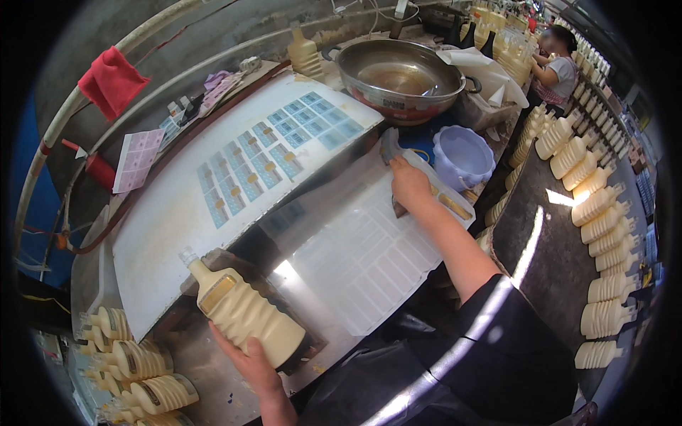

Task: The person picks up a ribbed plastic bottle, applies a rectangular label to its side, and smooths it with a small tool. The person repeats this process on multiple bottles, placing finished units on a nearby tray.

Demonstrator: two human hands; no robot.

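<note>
A cream bottle with wavy ribs, a clear neck and a gold label band lies tilted over a dark recess in the bench. My left hand grips its near side, thumb on the ribs and fingers along the edge. Farther right, my right hand is closed on a grey piece that looks like a folded cloth; its exact kind is unclear. Under that hand lies a translucent sheet of rectangular labels, with a gold strip near its right edge.
A white sloping board holds rows of blue and gold labels. Behind are a large metal pan and a lavender bucket. Cream bottles stand at lower left and along the right. A person works at far right.
</note>
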